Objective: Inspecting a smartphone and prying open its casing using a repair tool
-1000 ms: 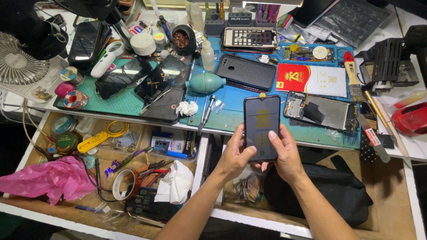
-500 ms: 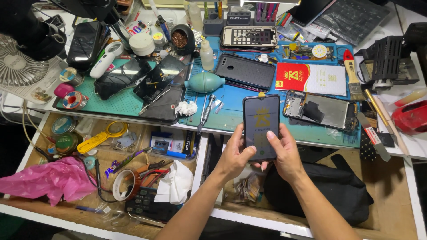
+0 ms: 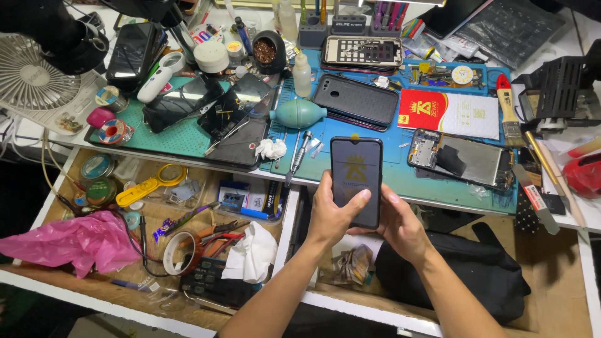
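Black phone [image 3: 355, 178] upright (long axis pointing away), both hands [image 3: 369, 219] gripping

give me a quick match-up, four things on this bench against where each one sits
Things:
1. dark phone
2. pink plastic bag
3. teal air blower
4. white fan

Places:
A. far left edge of the bench
B. on the blue mat
C. in the open left drawer
D. held in both hands

Pairs: 1-D, 2-C, 3-B, 4-A
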